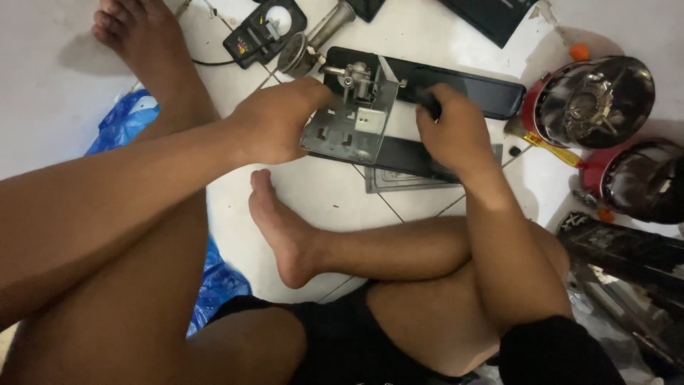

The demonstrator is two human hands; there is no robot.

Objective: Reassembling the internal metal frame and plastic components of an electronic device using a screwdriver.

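Head view: left hand (274, 121) clamps the metal bracket (350, 117)'s left edge; right hand (452, 132), just right of it, grips a black tool (428, 102).

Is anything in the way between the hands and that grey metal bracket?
Nothing visible. The left hand already grips the metal bracket at its left edge, and the right hand holds a dark tool handle right beside it.

Even, soft indoor light, moderately bright. Faint shadows on the white tiled floor (335, 196); glare on the domed burners (595, 100). Slight softness toward edges.
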